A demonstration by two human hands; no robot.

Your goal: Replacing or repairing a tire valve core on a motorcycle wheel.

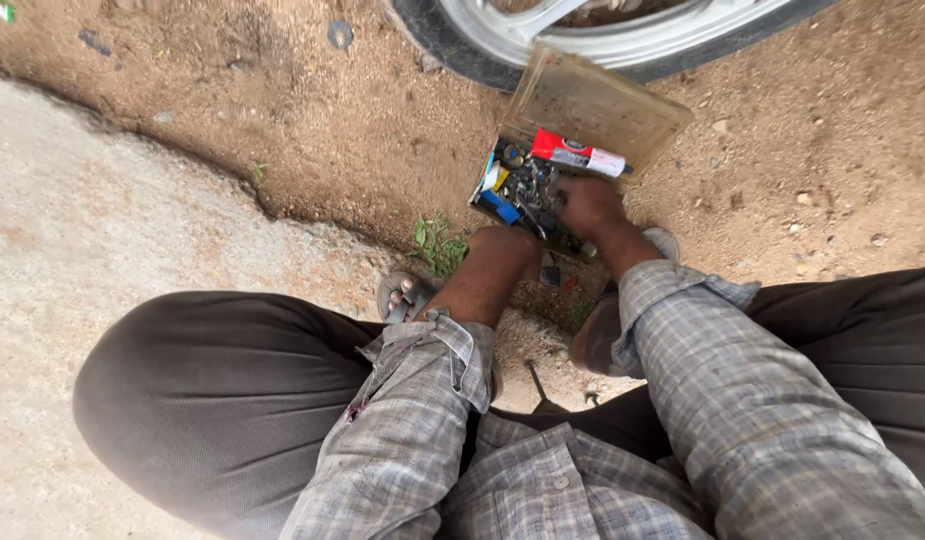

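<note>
A clear plastic parts box point(543, 185) lies open on the dirt, its lid point(595, 105) tilted up behind it. Inside are several small dark metal parts, a blue piece point(500, 206) and a red and white tube point(577, 155) resting along the hinge. My right hand point(586, 205) reaches into the right side of the box, fingers curled among the small parts; what they grip is hidden. My left hand point(503, 245) is a closed fist at the box's near edge, resting on the ground. Both forearms come out of grey checked sleeves.
A tyre with a silver rim point(583, 40) stands just behind the box. I squat with my knees point(183, 380) spread wide, in dark trousers, sandalled feet point(403, 295) below the box. A pale concrete slab point(73, 230) lies on the left, brown dirt point(813, 150) with small stones elsewhere.
</note>
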